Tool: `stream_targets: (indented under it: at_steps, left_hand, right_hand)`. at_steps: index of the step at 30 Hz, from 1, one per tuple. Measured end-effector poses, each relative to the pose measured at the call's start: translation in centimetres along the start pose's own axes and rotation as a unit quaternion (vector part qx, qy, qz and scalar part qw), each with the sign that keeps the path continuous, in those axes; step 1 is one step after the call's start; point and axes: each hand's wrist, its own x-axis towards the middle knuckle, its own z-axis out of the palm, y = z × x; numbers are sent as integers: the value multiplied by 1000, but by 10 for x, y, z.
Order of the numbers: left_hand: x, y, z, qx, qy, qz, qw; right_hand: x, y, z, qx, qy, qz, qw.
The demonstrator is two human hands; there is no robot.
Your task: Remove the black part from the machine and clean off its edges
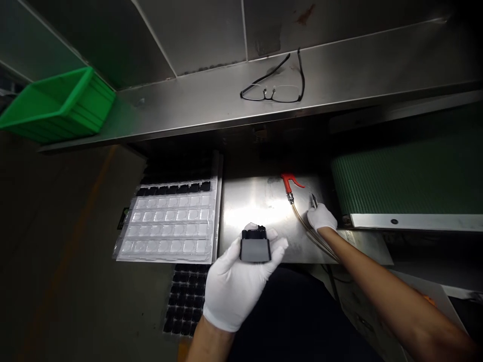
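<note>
Left hand (236,281), white glove, palm up at lower centre of the frame. Grip curled around a small dark block (255,245), thumb on one side and fingers on the other; the block sits upright on the fingertips, grey face toward the camera, black clip-like top. It is held above the near edge of the steel tabletop (256,206), not resting on it.

Right hand (321,217), also gloved, at centre right. Grip pinched shut on a thin dark tool (313,200), tip pointing away toward the back of the tabletop. Cannot tell what kind of tool; too small. The hand lies just beside the hose (302,223) that runs up to a red air gun (290,182) lying on the tabletop.

Step in hand, as I judge it: the block is being presented for work with the tool, and the two are well apart. Bringing them together would call for the right hand to swing left while the left keeps the block steady and its face turned up.

Left of the tabletop: a clear blister tray (169,223), top row filled with dark parts, lower rows looking bare. A black tray (186,296) shows beneath it at lower centre. On the shelf (358,70) above: glasses (277,85), and a green bin (56,103) at upper left. A green belt (407,176) at right.
</note>
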Motion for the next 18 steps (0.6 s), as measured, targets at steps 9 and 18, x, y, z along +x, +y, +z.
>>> stream_targets:
  at_steps: [9,18]
  left_hand:
    - [-19,2,5,90,-21,69,993]
    - [-32,6,-3,118,15,127,985]
  right_hand:
    - [21,-41,1,-82,103,-139,982]
    - [67,-107,10,-113,52,-100,987]
